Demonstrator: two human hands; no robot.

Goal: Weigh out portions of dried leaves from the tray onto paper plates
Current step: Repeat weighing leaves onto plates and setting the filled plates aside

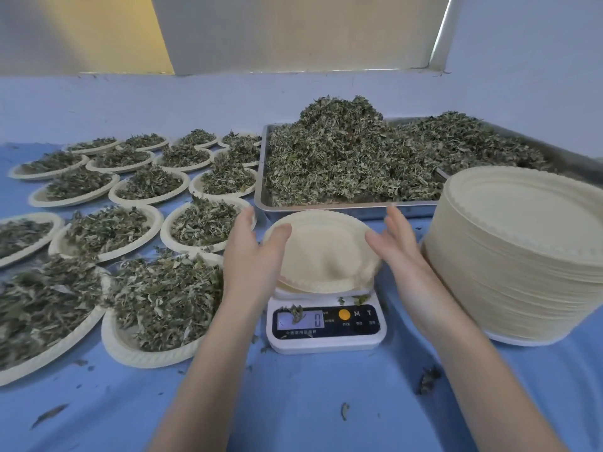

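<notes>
Together, the left hand [251, 252] and right hand [396, 246], fingers spread open, flank an empty paper plate [321, 252] resting on a white digital scale [326, 324] reading 0, each touching its rim. Blue cloth covers the bench [293, 402] below a pale wall. Dried leaves [352, 158] heap the metal tray [326, 208] behind; filled plates [146, 185] spread left, a stack of plates [522, 256] stands right
</notes>
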